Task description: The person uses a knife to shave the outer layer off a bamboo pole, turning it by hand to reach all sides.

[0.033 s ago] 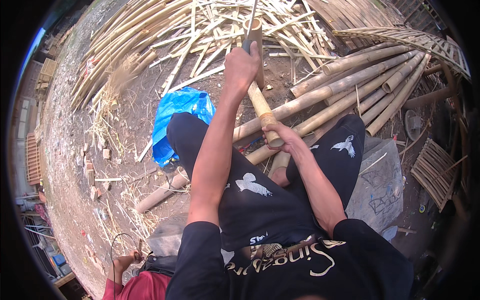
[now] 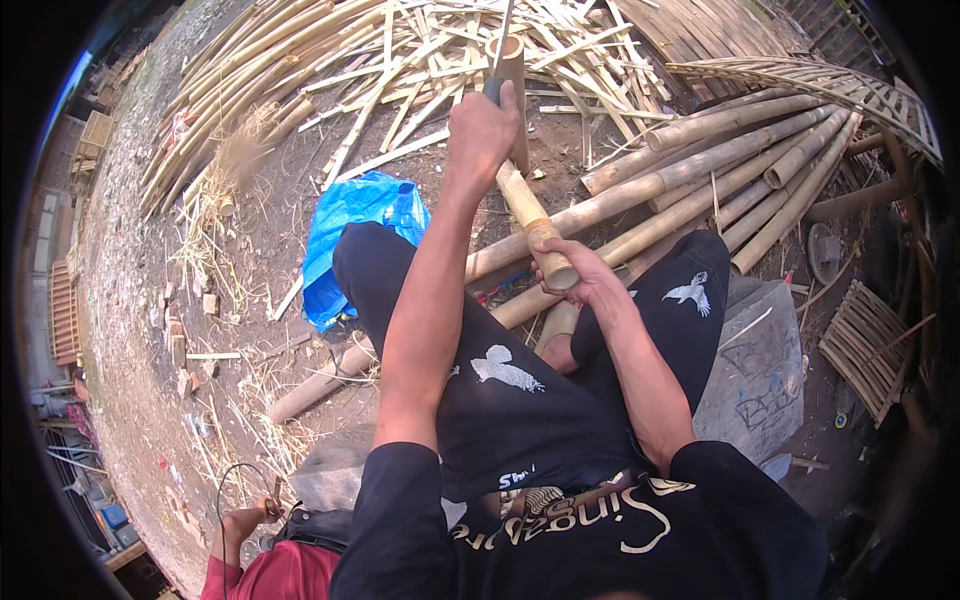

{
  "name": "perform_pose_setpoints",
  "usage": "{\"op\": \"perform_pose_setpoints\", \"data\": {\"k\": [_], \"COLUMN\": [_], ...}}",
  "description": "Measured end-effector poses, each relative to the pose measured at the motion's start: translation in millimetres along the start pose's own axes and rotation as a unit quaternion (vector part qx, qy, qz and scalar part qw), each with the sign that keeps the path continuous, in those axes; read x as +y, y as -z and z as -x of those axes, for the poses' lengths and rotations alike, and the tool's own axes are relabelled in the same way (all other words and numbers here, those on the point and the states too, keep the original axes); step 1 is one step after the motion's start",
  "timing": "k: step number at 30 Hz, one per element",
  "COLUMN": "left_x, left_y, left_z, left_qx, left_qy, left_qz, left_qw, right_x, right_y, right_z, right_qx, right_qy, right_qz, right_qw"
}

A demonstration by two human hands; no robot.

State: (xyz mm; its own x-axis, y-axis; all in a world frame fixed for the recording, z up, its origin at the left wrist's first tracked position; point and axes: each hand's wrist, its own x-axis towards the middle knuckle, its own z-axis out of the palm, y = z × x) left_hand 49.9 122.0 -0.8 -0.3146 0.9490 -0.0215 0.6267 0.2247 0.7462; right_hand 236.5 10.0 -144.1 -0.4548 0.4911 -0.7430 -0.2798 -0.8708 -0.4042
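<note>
My left hand point(image 2: 482, 133) is closed round the dark handle point(image 2: 493, 90) of a long-bladed knife. Its narrow metal blade point(image 2: 505, 40) points away from me and runs out of the top of the picture. My right hand point(image 2: 578, 270) grips the near end of a short bamboo piece point(image 2: 524, 205), whose open cut end faces me between my knees. The bamboo slants away from me, and its far end passes behind my left hand. Beyond that hand an upright bamboo post point(image 2: 511, 62) shows a hollow top. Where the blade meets the bamboo, if it does, is hidden.
Thick bamboo poles point(image 2: 690, 190) lie from my knees to the far right. Split strips point(image 2: 440, 70) are heaped ahead. A blue plastic sheet point(image 2: 350, 225) lies by my left knee. At lower left sits another person in a red shirt point(image 2: 285, 575). A slatted bamboo panel point(image 2: 868, 345) is at right.
My right hand has shifted slightly right and turned round the bamboo's near end, which has swung a little right with it. The left hand and knife look almost still.
</note>
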Motion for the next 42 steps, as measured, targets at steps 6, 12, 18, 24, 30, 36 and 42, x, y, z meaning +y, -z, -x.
{"op": "perform_pose_setpoints", "data": {"k": [6, 12, 18, 24, 30, 36, 42], "left_x": [-14.4, -45.1, -46.6, -46.2, -38.8, -38.7, -37.4], "left_y": [20.5, 10.3, 17.6, 23.5, 20.6, 36.1, 36.8], "left_z": [-7.5, -23.4, -26.0, -18.9, -10.0, 10.2, -1.7], "left_qx": [0.014, 0.093, 0.024, 0.021, -0.017, 0.021, 0.027], "left_qy": [0.022, -0.015, 0.053, 0.064, 0.076, 0.087, 0.022], "left_qz": [0.038, 0.041, 0.080, 0.078, 0.044, -0.018, -0.061], "left_qw": [0.999, 0.995, 0.995, 0.995, 0.996, 0.996, 0.998], "right_x": [-36.2, -17.0, -40.4, -101.5, -141.4, -123.3, -86.8], "right_y": [-16.2, -16.6, -40.2, -70.3, -135.2, -183.3, -104.7], "right_z": [137.5, 239.7, 320.9, 361.2, 324.4, 193.2, 111.6], "right_qx": [-0.069, -0.133, 0.052, 0.179, 0.194, 0.175, 0.170], "right_qy": [-0.049, -0.039, 0.232, 0.660, 0.816, 0.669, 0.374], "right_qz": [-0.183, -0.223, 0.001, 0.321, 0.359, 0.491, 0.491], "right_qw": [0.979, 0.965, 0.971, 0.655, 0.410, 0.529, 0.768]}}
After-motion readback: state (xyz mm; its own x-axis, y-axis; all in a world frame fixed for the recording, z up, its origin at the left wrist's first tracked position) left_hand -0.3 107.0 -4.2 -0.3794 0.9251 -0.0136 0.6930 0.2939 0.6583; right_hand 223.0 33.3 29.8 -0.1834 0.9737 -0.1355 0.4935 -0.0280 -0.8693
